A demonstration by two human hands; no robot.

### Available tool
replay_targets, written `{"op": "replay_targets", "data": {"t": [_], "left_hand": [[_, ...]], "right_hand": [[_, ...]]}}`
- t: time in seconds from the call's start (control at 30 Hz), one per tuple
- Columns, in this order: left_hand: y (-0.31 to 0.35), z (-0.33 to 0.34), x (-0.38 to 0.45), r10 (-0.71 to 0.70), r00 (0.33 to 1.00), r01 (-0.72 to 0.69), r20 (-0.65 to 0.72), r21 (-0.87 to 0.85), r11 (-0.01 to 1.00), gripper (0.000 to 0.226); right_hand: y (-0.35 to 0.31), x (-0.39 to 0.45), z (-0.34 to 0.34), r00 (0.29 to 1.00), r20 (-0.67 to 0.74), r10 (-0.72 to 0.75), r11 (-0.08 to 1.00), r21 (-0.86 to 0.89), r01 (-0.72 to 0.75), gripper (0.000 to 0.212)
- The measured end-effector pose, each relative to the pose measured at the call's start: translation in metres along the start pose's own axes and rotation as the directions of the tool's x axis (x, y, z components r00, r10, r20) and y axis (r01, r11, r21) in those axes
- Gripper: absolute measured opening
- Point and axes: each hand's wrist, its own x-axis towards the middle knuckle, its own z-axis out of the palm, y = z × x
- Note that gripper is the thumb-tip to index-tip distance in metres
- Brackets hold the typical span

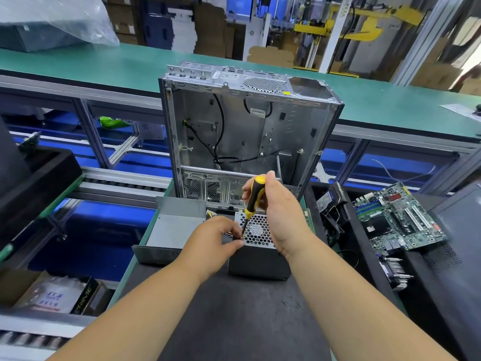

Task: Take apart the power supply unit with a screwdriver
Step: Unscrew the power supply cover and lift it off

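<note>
In the head view, low in the middle, the right hand [279, 217] grips the screwdriver [253, 201] while the left hand [216, 237] pinches the power supply unit [259, 252] corner (by the tip), so a slip could poke a finger.

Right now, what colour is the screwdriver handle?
Yellow and black, seen in the head view: screwdriver in the right hand.

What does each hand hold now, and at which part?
The right hand grips the screwdriver by its yellow-black handle. The left hand pinches the near left corner of the power supply, beside the tip.
</note>
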Motion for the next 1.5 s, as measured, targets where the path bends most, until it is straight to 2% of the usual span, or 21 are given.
{"op": "replay_targets", "data": {"t": [0.07,0.13,0.2,0.27,0.37,0.6,0.77,0.83,0.93,1.03,1.13,1.23,1.3,1.5], "left_hand": [[0.003,0.001,0.000,-0.006,1.000,0.006,-0.006,0.006,1.000,0.014],[0.005,0.001,0.000,-0.010,1.000,0.010,-0.016,0.008,1.000,0.014],[0.007,0.001,0.000,-0.009,1.000,0.010,-0.018,0.025,1.000,0.015],[0.009,0.000,0.000,-0.009,1.000,0.010,-0.014,0.052,0.999,0.018],[0.012,0.000,0.000,0.002,1.000,-0.001,-0.014,0.081,0.997,0.024],[0.018,-0.005,0.002,0.056,0.997,-0.062,0.047,0.147,0.987,0.028],[0.018,-0.014,0.006,-0.002,0.996,0.015,-0.088,0.148,0.989,0.024],[0.019,-0.017,0.009,-0.032,0.993,0.042,-0.114,0.085,0.995,0.024],[0.026,-0.014,0.011,-0.110,0.990,0.099,-0.087,-0.123,0.987,0.021],[0.038,-0.005,0.012,-0.149,0.988,0.124,-0.047,-0.346,0.930,0.021],[0.054,0.012,0.014,-0.125,0.991,0.096,-0.043,-0.415,0.905,0.027],[0.079,0.038,0.015,-0.077,0.997,0.075,0.015,-0.447,0.891,0.036],[0.099,0.060,0.016,-0.034,0.995,0.070,0.090,-0.441,0.895,0.038],[0.139,0.143,0.008,0.092,0.937,-0.014,0.336,-0.225,0.974,0.016]], "right_hand": [[0.003,-0.004,-0.004,0.994,-0.025,-0.105,0.987,-0.121,0.101,0.046],[0.003,-0.006,-0.009,0.980,0.024,-0.196,0.931,-0.309,0.194,0.038],[0.001,-0.006,-0.014,0.972,0.048,-0.231,0.840,-0.494,0.224,0.023],[-0.001,-0.008,-0.020,0.971,0.052,-0.232,0.797,-0.562,0.221,0.019],[-0.005,-0.014,-0.028,0.986,0.048,-0.159,0.848,-0.505,0.161,0.020],[-0.006,-0.024,-0.048,0.996,0.016,-0.091,0.897,-0.433,0.089,0.016],[-0.009,-0.022,-0.055,0.993,-0.048,-0.110,0.903,-0.421,0.080,0.013],[-0.009,-0.020,-0.059,0.988,-0.077,-0.136,0.916,-0.390,0.096,0.014],[-0.003,-0.019,-0.071,0.979,-0.155,-0.133,0.943,-0.323,0.077,0.016],[0.008,-0.020,-0.091,0.969,-0.245,-0.002,0.983,-0.180,-0.043,0.016],[0.019,-0.028,-0.119,0.938,-0.315,0.146,0.989,0.081,-0.127,0.014],[0.027,-0.045,-0.151,0.913,-0.317,0.258,0.941,0.298,-0.163,0.008],[0.030,-0.058,-0.174,0.903,-0.324,0.283,0.914,0.375,-0.152,0.007],[0.046,-0.098,-0.237,0.910,-0.334,0.246,0.955,0.242,-0.169,0.010]]}}
